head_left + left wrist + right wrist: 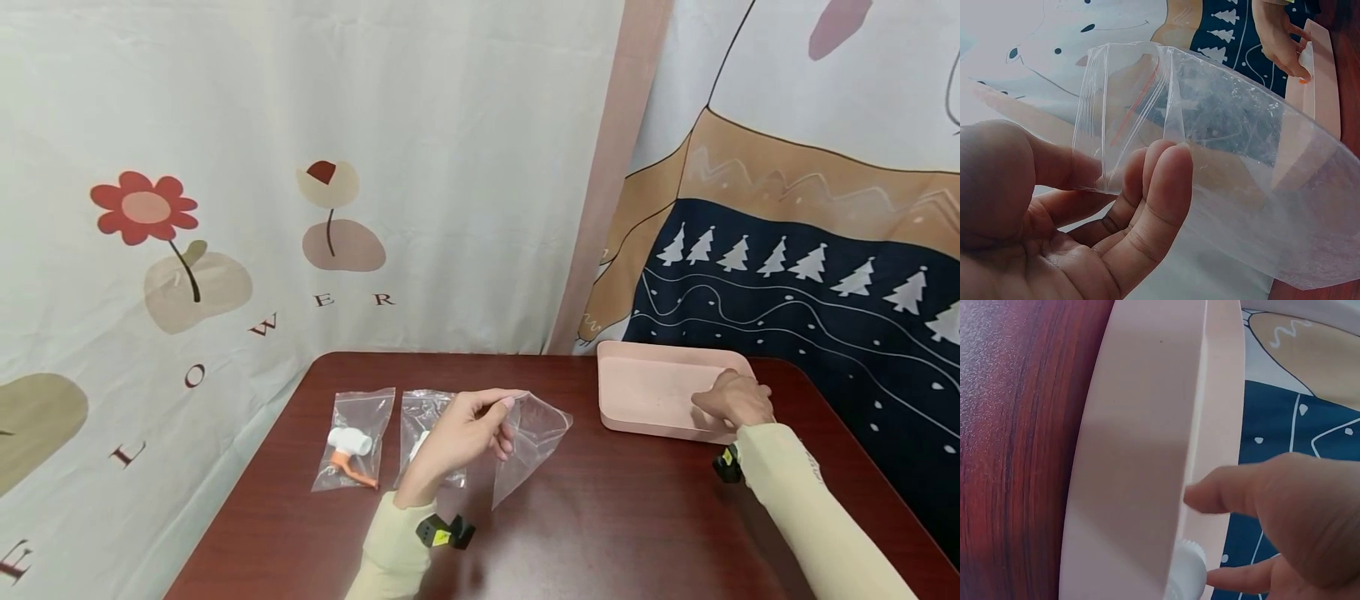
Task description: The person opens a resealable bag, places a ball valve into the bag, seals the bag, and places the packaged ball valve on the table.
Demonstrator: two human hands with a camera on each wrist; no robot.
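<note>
My left hand (465,433) pinches the top of a clear zip bag (531,442) between thumb and fingers, above the table. In the left wrist view the bag's ribbed zip strip and red line (1136,103) show near the fingers, and its body hangs out with nothing inside. My right hand (737,400) reaches into the right end of a pink tray (652,379). There, a ribbed white plastic fitting (1188,572) stands partly behind the tray wall, one fingertip right at its side and another digit apart from it. A bit of orange shows under that hand in the left wrist view.
On the left of the dark red wooden table (585,517) lies a zip bag holding a white plastic valve (349,442) with an orange lever. Beside it, a second filled zip bag (427,406) is partly hidden by my left hand. A printed curtain (465,167) hangs behind.
</note>
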